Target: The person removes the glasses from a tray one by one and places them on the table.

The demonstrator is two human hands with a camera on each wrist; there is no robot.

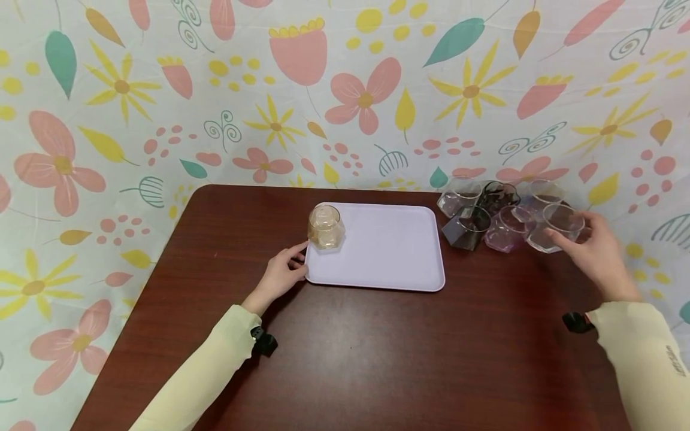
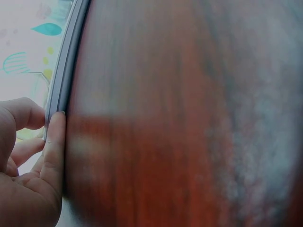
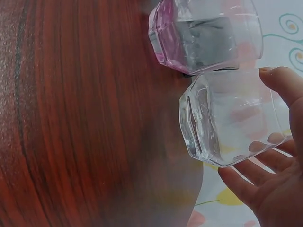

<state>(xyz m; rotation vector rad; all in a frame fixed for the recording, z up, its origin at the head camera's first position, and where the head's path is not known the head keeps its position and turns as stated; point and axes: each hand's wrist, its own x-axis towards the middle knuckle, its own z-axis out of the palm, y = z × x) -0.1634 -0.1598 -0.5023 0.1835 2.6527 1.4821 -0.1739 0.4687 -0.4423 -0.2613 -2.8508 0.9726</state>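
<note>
A pale lilac tray (image 1: pixel 383 248) lies on the table, with an amber drinking glass (image 1: pixel 326 230) standing in its back left corner. At the tray's left edge, my left hand (image 1: pixel 282 270) pinches the rim between thumb and fingers, as the left wrist view also shows. Far to the right, my right hand (image 1: pixel 598 251) holds a clear faceted glass (image 3: pixel 215 118), thumb at one side of its rim and fingers along the other. Touching or very near that glass is a pink-tinted glass (image 3: pixel 203 35). Whether the clear glass is lifted, I cannot tell.
Left of the pink glass stands a dark grey glass (image 1: pixel 466 228). Behind are a black glass (image 1: pixel 498 197) and clear ones, set close together. The brown table (image 1: pixel 377 353) ends at a flower-patterned cloth (image 1: pixel 345 90) behind it.
</note>
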